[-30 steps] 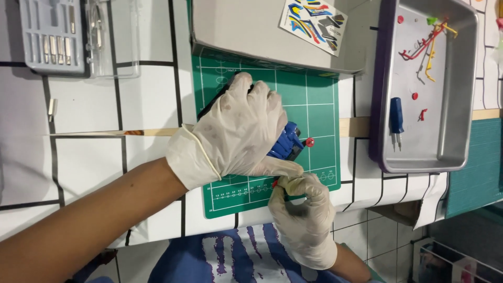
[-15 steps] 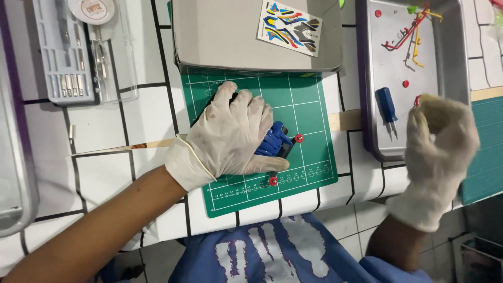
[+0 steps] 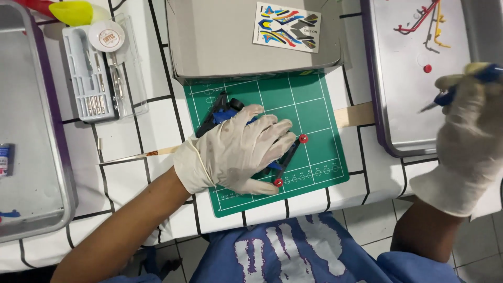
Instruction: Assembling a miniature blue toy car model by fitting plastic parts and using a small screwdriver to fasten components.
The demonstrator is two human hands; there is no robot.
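Observation:
My gloved left hand (image 3: pixel 236 152) lies flat over a blue and black model chassis (image 3: pixel 222 112) with small red wheel hubs (image 3: pixel 303 139) on the green cutting mat (image 3: pixel 309 112), pressing it down. Most of the chassis is hidden under the palm. My gloved right hand (image 3: pixel 466 141) is raised at the right over the edge of a metal tray (image 3: pixel 398 99) and grips a blue-handled screwdriver (image 3: pixel 445 97), its tip pointing left into the tray.
The right tray holds red and yellow plastic sprues (image 3: pixel 424 23) and a small red part (image 3: pixel 427 68). A grey box lid (image 3: pixel 230 47) with a sticker sheet (image 3: pixel 287 26) sits behind the mat. A clear tool case (image 3: pixel 99 73) and another metal tray (image 3: pixel 26 157) lie left.
My right hand left the chassis, reached into the right tray and lifted the blue screwdriver out. My left hand stayed pressed on the chassis.

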